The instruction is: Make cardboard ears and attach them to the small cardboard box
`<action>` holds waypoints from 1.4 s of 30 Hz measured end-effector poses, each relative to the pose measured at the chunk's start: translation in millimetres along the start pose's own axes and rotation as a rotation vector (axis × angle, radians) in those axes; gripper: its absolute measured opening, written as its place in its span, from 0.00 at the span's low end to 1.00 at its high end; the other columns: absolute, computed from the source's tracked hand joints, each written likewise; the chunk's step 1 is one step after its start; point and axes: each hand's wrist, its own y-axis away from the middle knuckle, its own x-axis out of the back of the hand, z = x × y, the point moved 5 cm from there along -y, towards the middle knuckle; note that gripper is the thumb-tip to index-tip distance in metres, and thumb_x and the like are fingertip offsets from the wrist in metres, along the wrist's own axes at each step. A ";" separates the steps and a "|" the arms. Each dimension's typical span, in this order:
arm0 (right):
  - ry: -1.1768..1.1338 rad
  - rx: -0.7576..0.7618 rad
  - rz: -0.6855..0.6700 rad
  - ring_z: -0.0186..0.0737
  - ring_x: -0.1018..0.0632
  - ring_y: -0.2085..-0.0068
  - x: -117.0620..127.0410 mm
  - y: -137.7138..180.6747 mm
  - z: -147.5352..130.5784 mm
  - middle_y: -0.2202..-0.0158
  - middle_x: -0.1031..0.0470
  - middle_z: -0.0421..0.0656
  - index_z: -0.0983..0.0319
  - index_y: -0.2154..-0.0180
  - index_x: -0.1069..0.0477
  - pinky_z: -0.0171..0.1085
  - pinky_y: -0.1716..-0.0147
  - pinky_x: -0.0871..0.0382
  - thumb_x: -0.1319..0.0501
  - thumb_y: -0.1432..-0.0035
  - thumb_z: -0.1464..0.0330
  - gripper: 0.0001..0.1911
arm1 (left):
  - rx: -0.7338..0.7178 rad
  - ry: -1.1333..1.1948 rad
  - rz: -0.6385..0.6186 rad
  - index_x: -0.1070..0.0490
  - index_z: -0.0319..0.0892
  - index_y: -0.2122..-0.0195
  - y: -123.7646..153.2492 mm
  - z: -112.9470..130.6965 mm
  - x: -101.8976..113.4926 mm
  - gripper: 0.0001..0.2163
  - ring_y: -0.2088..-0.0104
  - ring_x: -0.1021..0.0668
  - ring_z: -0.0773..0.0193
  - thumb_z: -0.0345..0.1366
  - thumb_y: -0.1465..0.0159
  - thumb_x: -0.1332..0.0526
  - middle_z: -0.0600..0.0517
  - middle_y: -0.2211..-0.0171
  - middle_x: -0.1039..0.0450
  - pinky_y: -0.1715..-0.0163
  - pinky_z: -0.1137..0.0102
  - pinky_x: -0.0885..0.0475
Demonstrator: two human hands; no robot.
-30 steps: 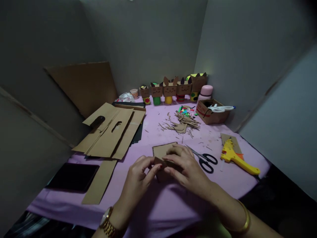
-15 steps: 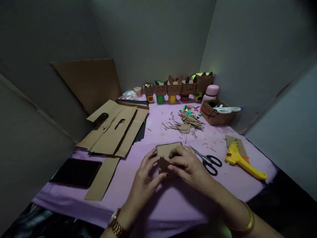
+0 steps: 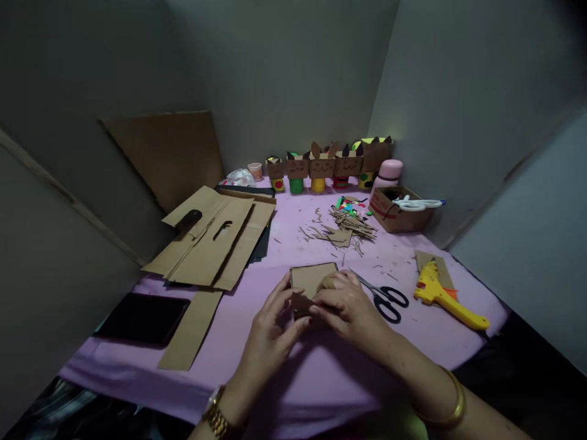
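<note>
A small cardboard box [image 3: 306,276] with dark edges sits on the table in front of me, partly covered by my fingers. My left hand [image 3: 271,322] grips its near left corner, with the fingers along the side and the thumb at the front. Between thumb and fingertips, my right hand [image 3: 343,304] pinches a small brown cardboard piece [image 3: 301,303] at the box's near edge. My left fingertips touch that piece too. Black-handled scissors [image 3: 389,299] lie just right of my right hand, their blades pointing towards the box.
A yellow glue gun [image 3: 452,302] rests on cardboard at right. Cardboard sheets [image 3: 208,238], a strip [image 3: 192,333] and a black tablet [image 3: 142,319] are on the left. Cardboard scraps [image 3: 351,226], an open box [image 3: 403,217] and several box-headed figures [image 3: 321,166] stand or lie farther back.
The view has shifted slightly. Both hands stay at the box, and the fingers of my right hand have curled in a little over its top.
</note>
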 end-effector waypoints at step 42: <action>-0.214 -0.161 0.317 0.44 0.28 0.54 30.9 36.1 27.8 0.57 0.27 0.49 0.63 0.57 0.27 0.43 0.55 0.33 0.44 0.37 0.68 0.10 | -0.018 -0.059 0.020 0.38 0.53 0.48 -0.3 -4.7 1.7 0.17 0.38 0.38 0.52 0.40 0.38 0.39 0.47 0.35 0.49 0.43 0.52 0.36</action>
